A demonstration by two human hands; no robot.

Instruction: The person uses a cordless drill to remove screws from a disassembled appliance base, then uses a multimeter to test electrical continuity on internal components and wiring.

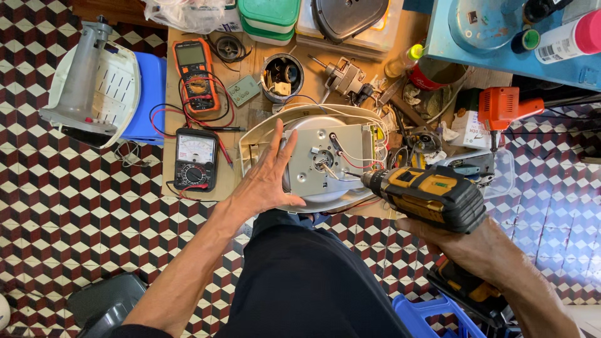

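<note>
appliance base (pixel 325 159) steadied by left hand (pixel 266 178); right hand (pixel 466 247) grips drill (pixel 432 194)

The floor (pixel 81 206) is tiled in a red, black and white cube pattern, and on it lies a low wooden board (pixel 250 106) serving as a work surface. Left of the board sits a blue plastic stool (pixel 150 94); to its upper right stands a blue table (pixel 501 53). Light is bright and even.
</note>
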